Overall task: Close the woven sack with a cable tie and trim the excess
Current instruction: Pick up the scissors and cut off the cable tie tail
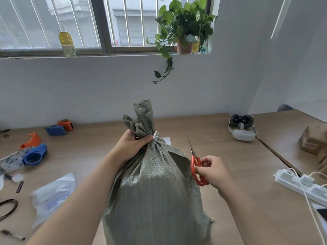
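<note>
A grey-green woven sack (155,191) stands upright on the wooden table, its neck gathered into a bunch. My left hand (134,144) grips the gathered neck from the left. A white cable tie (156,134) circles the neck just right of my fingers. My right hand (212,171) holds red-handled scissors (195,165) to the right of the sack, blades closed and pointing up and away, apart from the tie. A thin pale strip (210,138) lies on the table behind the scissors.
Blue and orange tape dispensers (35,154) and a clear plastic bag (53,193) lie at the left. A headset (242,128) sits at the back right, a white power strip (300,184) with cords at the right, cardboard boxes (313,140) beyond it.
</note>
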Demonstrator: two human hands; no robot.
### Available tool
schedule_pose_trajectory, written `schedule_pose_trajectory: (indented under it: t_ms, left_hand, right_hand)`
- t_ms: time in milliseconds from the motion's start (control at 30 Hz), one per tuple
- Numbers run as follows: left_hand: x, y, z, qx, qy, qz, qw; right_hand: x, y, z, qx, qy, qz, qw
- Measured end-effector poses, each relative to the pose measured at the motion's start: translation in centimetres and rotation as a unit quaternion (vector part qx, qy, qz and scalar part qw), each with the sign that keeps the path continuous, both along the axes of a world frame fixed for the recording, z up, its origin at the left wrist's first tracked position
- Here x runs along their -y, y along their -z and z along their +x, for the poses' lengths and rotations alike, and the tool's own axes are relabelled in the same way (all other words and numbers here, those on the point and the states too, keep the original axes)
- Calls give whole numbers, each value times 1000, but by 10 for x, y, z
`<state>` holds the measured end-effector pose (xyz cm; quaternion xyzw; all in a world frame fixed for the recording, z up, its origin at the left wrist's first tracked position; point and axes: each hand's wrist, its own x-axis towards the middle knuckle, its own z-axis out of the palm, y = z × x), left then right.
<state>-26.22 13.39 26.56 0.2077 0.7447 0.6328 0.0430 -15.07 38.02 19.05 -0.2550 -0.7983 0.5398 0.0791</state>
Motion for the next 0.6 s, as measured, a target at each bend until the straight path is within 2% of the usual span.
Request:
schedule_pose_trajectory:
  t_ms: [233, 600]
  left_hand:
    - [-1, 2, -1, -7, -1, -2, 1000]
    - [1, 4, 1, -24, -17, -10, 999]
  right_hand:
    - [-29, 50, 13, 55, 61, 61, 995]
    - [-52, 157, 46, 177, 90, 76, 977]
